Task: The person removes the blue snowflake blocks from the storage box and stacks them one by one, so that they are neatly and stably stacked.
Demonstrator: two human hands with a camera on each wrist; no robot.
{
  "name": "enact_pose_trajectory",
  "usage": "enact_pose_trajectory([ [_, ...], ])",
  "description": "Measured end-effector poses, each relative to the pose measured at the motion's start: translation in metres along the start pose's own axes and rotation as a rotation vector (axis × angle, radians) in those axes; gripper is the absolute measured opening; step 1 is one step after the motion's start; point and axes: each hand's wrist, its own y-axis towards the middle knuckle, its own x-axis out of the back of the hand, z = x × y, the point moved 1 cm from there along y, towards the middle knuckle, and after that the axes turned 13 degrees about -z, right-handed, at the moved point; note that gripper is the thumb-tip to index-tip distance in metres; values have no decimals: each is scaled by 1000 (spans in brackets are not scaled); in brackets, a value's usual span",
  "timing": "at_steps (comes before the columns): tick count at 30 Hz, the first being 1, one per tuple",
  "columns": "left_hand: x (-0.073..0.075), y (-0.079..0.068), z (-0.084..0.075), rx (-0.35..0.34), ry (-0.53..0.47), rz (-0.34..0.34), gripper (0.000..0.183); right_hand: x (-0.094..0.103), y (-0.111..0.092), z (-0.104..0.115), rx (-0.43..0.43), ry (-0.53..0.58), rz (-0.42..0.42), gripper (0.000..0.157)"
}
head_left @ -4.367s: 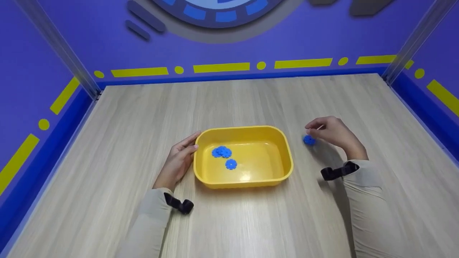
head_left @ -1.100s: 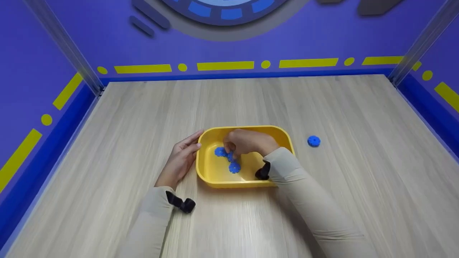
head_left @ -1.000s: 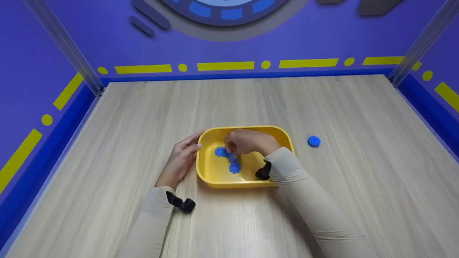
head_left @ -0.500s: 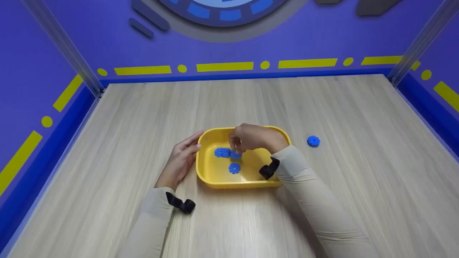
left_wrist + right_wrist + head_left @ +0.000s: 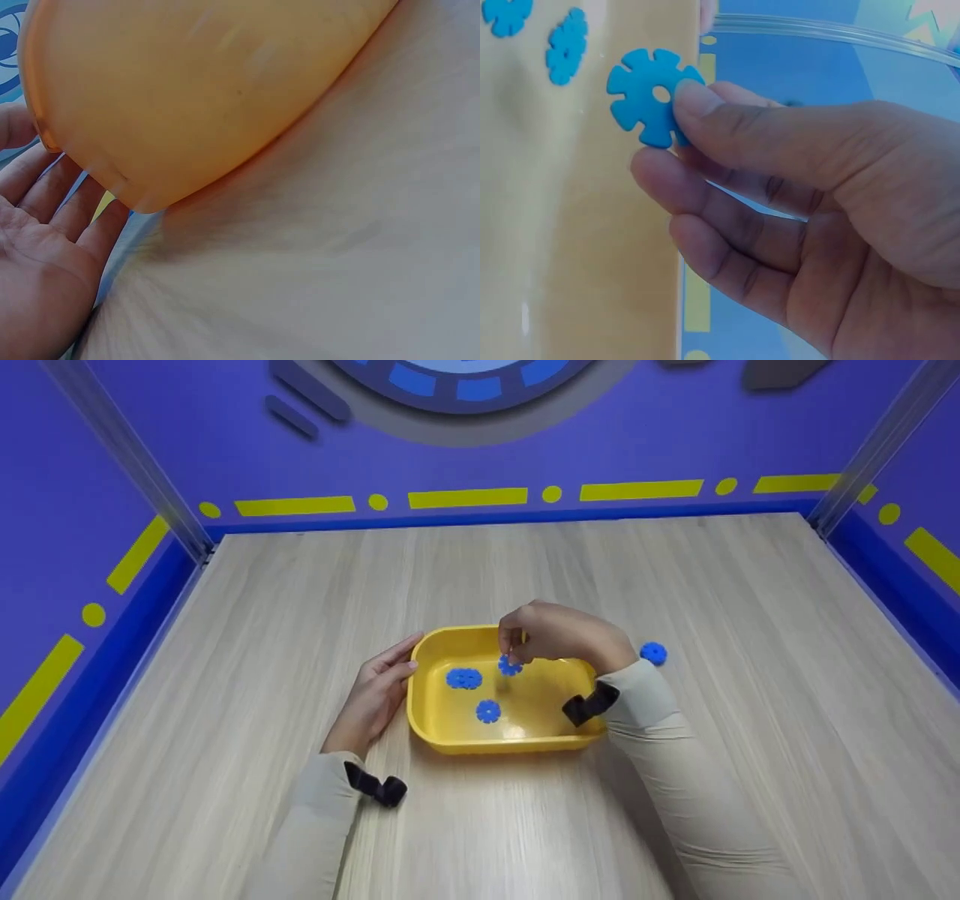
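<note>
A yellow plastic basin [image 5: 495, 746] stands on the table, and my left hand [image 5: 373, 690] holds its left end, thumb at the rim and fingers along the outer wall. Over the basin, my right hand [image 5: 562, 636] pinches a blue notched snowflake disc [image 5: 641, 97] between thumb and fingers; a round hole shows in its middle. On the basin floor lie one single blue disc [image 5: 488, 711] and a cluster of overlapping blue discs [image 5: 463, 679]. In the left wrist view the basin wall [image 5: 217, 97] hides part of the left fingers.
More blue discs, seemingly stacked [image 5: 653, 653], sit on the wooden table [image 5: 300, 600] right of the basin, close to the right wrist. Blue-purple panels [image 5: 480, 465] with yellow marks border the table at the back and sides.
My right hand went from the table discs into the basin, took hold of a blue disc beside the cluster, and raised it up and rightward. My left hand stays at the basin's left end.
</note>
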Motion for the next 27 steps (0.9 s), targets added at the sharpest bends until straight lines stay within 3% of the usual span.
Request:
enact_pose_trajectory([
  [13, -1, -1, -1, 6, 1, -3, 53, 24, -30, -23, 17, 50, -217, 6],
  [21, -1, 0, 0, 6, 3, -1, 53, 27, -51, -49, -19, 127, -357, 5],
  [27, 0, 0, 1, 2, 6, 9, 52, 25, -67, -68, -33, 125, -476, 5],
])
